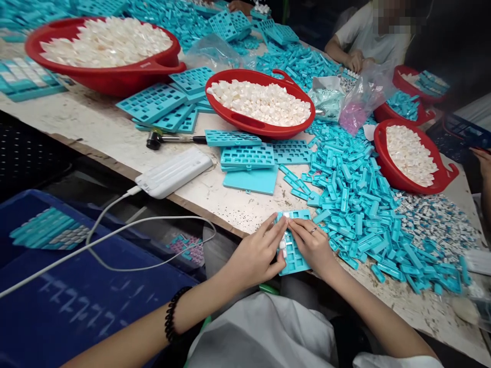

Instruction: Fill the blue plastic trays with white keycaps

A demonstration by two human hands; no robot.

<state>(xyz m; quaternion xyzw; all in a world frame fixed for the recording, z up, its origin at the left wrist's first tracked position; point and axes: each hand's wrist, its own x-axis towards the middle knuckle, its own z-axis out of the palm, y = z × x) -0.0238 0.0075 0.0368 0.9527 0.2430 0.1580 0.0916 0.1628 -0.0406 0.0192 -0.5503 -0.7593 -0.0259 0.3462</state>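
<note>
My left hand point(255, 253) and my right hand point(312, 245) meet over a turquoise plastic grid frame point(294, 263), gripping it from both sides on the table edge. Several small white keycaps point(283, 245) sit in its cells, with fingertips of both hands pressing at the top ones. A heap of loose turquoise frames point(356, 214) lies just beyond my right hand. Stacked turquoise grid plates point(247, 156) lie ahead of my hands, and the nearest red bowl of white keycaps point(261, 102) is behind them.
A black-headed mallet point(172, 139) and a white power bank point(174, 173) with its cable lie near the table's near edge. A blue crate point(76, 286) stands left, below the table. A co-worker point(364, 36) works across the table; another person's hand point(484, 163) shows far right.
</note>
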